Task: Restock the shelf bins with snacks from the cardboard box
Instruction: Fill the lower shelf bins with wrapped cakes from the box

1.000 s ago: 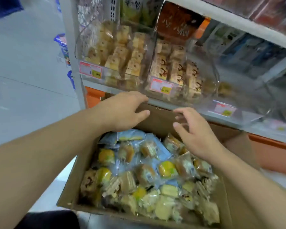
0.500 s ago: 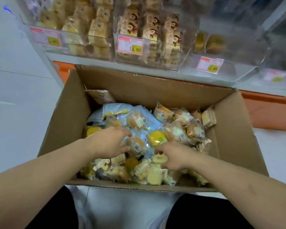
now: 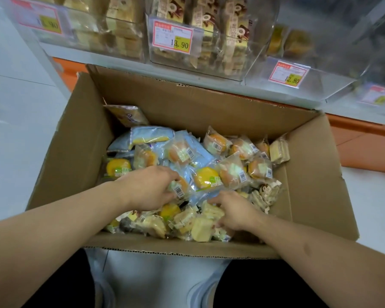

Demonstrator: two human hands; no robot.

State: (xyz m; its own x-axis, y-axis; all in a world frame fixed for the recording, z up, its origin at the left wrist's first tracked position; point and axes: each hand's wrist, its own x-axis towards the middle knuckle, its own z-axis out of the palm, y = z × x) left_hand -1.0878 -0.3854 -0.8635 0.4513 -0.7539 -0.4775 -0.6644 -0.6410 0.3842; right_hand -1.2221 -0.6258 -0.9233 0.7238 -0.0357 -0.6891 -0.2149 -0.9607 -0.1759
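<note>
An open cardboard box stands on the floor below the shelf, heaped with wrapped snacks: yellow round cakes, orange buns with barcodes, and pale cake slices. My left hand is in the middle of the pile, thumb and fingers pinching a clear-wrapped bun with a barcode. My right hand lies nearer the front wall, its fingers curled round a pale cake packet. Above are clear shelf bins: a left one, a middle one and a nearly empty right one.
Price tags reading 13.90 and 12.80 hang on the bin fronts. An orange shelf base runs behind the box. Pale floor lies to the left and right. My dark-clad knees frame the box's near edge.
Both hands came down from the box's far edge into the snack pile and closed on packets. The view tilted down toward the box.
</note>
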